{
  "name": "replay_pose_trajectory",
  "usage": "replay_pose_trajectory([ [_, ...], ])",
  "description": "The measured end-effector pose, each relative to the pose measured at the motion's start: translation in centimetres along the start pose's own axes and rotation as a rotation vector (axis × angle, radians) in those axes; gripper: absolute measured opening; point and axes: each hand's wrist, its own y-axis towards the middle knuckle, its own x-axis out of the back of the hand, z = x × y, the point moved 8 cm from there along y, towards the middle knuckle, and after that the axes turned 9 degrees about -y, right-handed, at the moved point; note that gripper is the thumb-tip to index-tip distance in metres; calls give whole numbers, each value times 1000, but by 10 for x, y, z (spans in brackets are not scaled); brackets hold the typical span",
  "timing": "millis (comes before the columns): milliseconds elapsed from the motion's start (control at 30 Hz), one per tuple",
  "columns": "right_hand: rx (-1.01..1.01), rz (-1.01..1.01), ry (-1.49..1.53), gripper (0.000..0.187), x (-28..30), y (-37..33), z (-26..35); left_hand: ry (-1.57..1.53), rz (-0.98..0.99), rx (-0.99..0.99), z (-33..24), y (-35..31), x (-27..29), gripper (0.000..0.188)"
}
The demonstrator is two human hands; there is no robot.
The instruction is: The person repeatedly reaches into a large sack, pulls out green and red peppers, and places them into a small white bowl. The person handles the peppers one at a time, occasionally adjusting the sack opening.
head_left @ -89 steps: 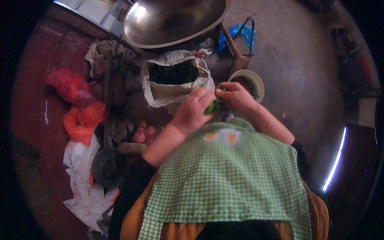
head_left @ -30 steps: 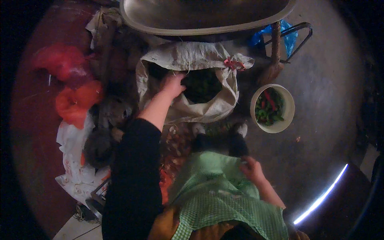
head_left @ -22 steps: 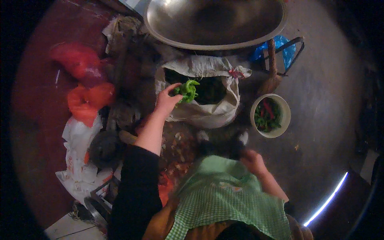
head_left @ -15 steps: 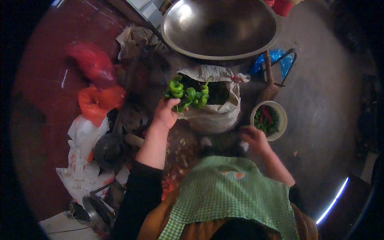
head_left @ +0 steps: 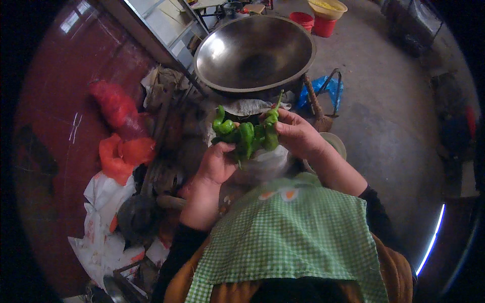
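Observation:
Several twisted green peppers (head_left: pixel 246 138) are held up in front of me between both hands. My left hand (head_left: pixel 218 162) is closed round the bunch from the left and below. At the bunch's right end, my right hand (head_left: pixel 297 132) grips one curled pepper whose stem points up. Behind and beneath the peppers is a pale cloth sack (head_left: pixel 247 107), mostly hidden by them and my hands. To the right, my right forearm covers most of a pale bucket (head_left: pixel 334 143), so what is in it cannot be seen.
A wide metal wok (head_left: pixel 255 53) stands beyond the sack. Right of it lie a blue plastic bag (head_left: pixel 319 91) and a metal-framed stool. Red and orange net bags (head_left: pixel 126 156) and white sacks (head_left: pixel 103 222) litter the left side. Red buckets (head_left: pixel 323 26) stand far off.
My right hand has come up from beside the bucket to the peppers and taken hold of one. My left hand has moved slightly right and down. The view has tilted up.

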Motion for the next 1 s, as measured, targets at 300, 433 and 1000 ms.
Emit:
replay_pose_trajectory([
  [300,-55,-278,-61,31,30,-20,6,-32,59,254,21,-5,-11,55],
  [433,-133,-377,-191,28,43,-29,2,-12,52,276,23,-6,-8,53],
  [1000,534,-773,-1403,23,31,-56,49,-146,74,297,21,-5,9,50],
])
